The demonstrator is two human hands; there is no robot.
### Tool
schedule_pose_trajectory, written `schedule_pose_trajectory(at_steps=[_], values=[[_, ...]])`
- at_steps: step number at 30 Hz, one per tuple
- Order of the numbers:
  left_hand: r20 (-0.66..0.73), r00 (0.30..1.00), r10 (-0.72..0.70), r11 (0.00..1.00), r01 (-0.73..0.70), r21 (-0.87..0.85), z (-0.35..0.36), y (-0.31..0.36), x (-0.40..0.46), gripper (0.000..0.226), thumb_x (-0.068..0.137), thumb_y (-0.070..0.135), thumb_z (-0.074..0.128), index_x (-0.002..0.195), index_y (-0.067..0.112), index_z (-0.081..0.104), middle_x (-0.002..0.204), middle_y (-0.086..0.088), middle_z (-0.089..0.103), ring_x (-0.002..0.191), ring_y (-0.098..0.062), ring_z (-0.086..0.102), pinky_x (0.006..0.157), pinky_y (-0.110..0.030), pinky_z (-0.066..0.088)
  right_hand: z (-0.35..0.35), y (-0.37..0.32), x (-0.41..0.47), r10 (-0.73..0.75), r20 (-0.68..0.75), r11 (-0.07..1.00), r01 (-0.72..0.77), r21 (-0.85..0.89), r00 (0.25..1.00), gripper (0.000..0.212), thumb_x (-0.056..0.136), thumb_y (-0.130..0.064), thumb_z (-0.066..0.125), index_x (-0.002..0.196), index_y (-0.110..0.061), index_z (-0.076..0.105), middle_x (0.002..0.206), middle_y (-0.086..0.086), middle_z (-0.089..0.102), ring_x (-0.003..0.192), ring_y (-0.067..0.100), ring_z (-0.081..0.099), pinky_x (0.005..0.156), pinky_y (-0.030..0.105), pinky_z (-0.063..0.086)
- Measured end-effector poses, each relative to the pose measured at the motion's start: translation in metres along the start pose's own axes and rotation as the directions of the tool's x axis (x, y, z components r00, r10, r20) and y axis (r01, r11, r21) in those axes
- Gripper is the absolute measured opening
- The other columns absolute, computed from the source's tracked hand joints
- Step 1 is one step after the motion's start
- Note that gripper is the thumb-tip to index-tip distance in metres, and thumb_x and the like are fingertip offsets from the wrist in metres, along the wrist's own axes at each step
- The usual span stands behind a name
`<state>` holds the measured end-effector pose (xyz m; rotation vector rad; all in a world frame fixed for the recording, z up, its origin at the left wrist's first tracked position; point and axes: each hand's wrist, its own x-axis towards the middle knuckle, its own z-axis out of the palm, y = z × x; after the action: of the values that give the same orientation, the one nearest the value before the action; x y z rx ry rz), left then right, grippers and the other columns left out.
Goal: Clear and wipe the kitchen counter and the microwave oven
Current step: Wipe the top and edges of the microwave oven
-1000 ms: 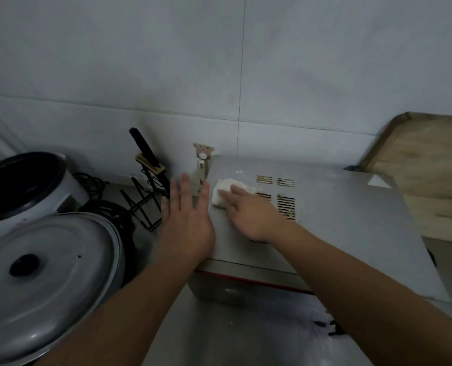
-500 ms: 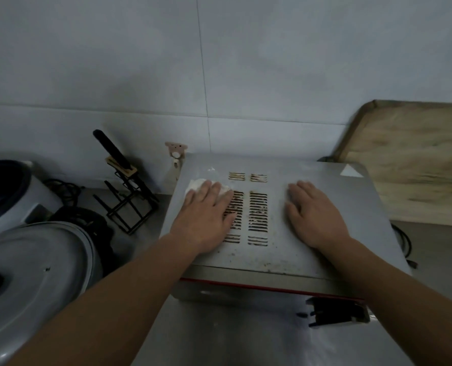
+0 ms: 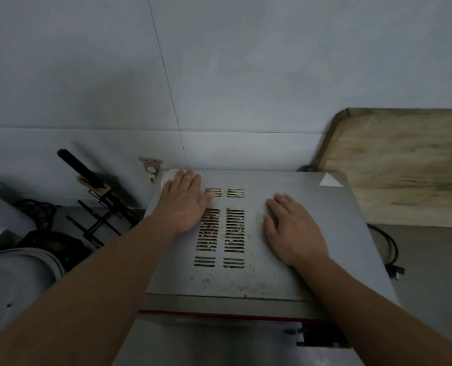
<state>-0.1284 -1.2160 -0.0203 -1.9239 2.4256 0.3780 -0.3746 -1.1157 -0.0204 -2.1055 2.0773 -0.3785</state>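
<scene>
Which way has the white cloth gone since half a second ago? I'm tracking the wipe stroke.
Yes. The white cloth, under the left hand, has slid toward the microwave's back left corner, away from the long vent slots.

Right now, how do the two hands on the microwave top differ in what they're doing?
The left hand presses flat on a white cloth at the microwave oven's back left corner; the right hand rests on bare metal, with nothing under it. The left hand partly overlaps the vent slots; the right hand lies clear to their right. Both lie palm down with fingers extended toward the wall.
</scene>
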Motion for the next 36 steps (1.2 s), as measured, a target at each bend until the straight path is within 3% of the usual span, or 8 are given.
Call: schedule_pose_trajectory(at_steps=[9,11,13,16,18,21,26,36], values=[[0.074,0.970,0.230,0.972,-0.233,0.038,0.017,-0.001,-0.136,0.075,0.089,0.072,-0.002,0.155,0.038,-0.016,0.161,0.015,-0.026,0.141,0.001,-0.036,0.122,-0.034,-0.013,0.001,0.000,0.000,-0.011,0.020,1.000,0.011,-0.017,1.000,0.058,0.102,-0.046,0.025,0.151,-0.016,0.036,0.159,0.005,0.030,0.149,0.019,0.020,0.120,0.030,0.009],[0.005,0.984,0.179,0.983,-0.179,-0.046,0.015,0.001,-0.150,0.068,0.097,0.065,0.008,0.153,0.037,-0.017,0.164,0.014,-0.017,0.140,0.007,-0.031,0.121,-0.024,-0.012,0.001,0.000,0.000,-0.012,0.016,1.000,0.012,-0.019,1.000,0.057,0.102,-0.045,0.026,0.151,-0.016,0.037,0.159,0.006,0.031,0.148,0.020,0.021,0.120,0.031,0.010],[-0.105,0.994,0.004,0.967,-0.031,-0.254,0.011,0.008,-0.153,0.069,0.099,0.061,0.020,0.156,0.034,-0.007,0.166,0.010,-0.008,0.144,0.008,-0.012,0.118,-0.019,0.000,0.000,0.000,0.001,-0.011,0.016,1.000,0.012,-0.019,1.000,0.057,0.102,-0.045,0.026,0.151,-0.016,0.037,0.159,0.006,0.031,0.148,0.019,0.021,0.120,0.031,0.009],[-0.129,0.988,-0.087,0.965,0.051,-0.258,0.014,0.009,-0.148,0.071,0.092,0.067,0.015,0.155,0.039,-0.001,0.160,0.013,-0.033,0.145,0.000,-0.022,0.116,-0.025,0.003,0.001,0.000,0.001,-0.006,0.019,1.000,0.006,-0.013,1.000,0.057,0.102,-0.045,0.026,0.151,-0.017,0.036,0.159,0.005,0.030,0.149,0.018,0.020,0.119,0.030,0.007],[-0.088,0.996,0.015,0.998,-0.020,-0.059,0.028,0.007,-0.144,0.073,0.092,0.074,0.004,0.156,0.039,0.008,0.165,0.008,-0.021,0.147,-0.009,-0.029,0.121,-0.036,-0.005,0.001,0.001,0.001,-0.005,0.020,1.000,0.006,-0.009,1.000,0.057,0.102,-0.045,0.026,0.151,-0.018,0.035,0.159,0.004,0.030,0.149,0.018,0.019,0.119,0.029,0.007],[-0.047,0.998,0.040,0.994,-0.035,0.107,0.035,0.005,-0.141,0.075,0.094,0.074,0.004,0.158,0.037,0.016,0.167,0.006,0.005,0.152,-0.019,-0.016,0.120,-0.050,-0.013,0.001,0.001,0.001,0.001,0.008,1.000,-0.001,-0.001,1.000,0.056,0.102,-0.044,0.028,0.150,-0.017,0.038,0.159,0.004,0.031,0.148,0.017,0.020,0.118,0.027,0.006],[0.036,0.999,0.033,0.995,-0.036,0.097,0.024,0.004,-0.128,0.086,0.080,0.083,-0.008,0.154,0.042,-0.018,0.159,0.011,-0.033,0.140,-0.012,-0.042,0.120,-0.047,-0.016,0.002,0.001,0.001,0.003,0.017,1.000,-0.003,-0.004,1.000,0.058,0.102,-0.046,0.025,0.152,-0.019,0.035,0.160,0.002,0.029,0.149,0.016,0.018,0.119,0.029,0.006],[0.037,0.995,-0.089,0.995,0.087,0.042,-0.006,0.013,0.043,0.083,0.091,0.078,0.013,0.159,0.031,0.001,0.167,-0.001,-0.011,0.151,-0.025,-0.019,0.120,-0.058,-0.006,0.002,0.003,0.003,-0.001,0.026,1.000,0.001,0.010,1.000,0.060,0.101,-0.048,0.020,0.154,-0.022,0.030,0.162,0.000,0.024,0.150,0.012,0.013,0.118,0.025,-0.001]])
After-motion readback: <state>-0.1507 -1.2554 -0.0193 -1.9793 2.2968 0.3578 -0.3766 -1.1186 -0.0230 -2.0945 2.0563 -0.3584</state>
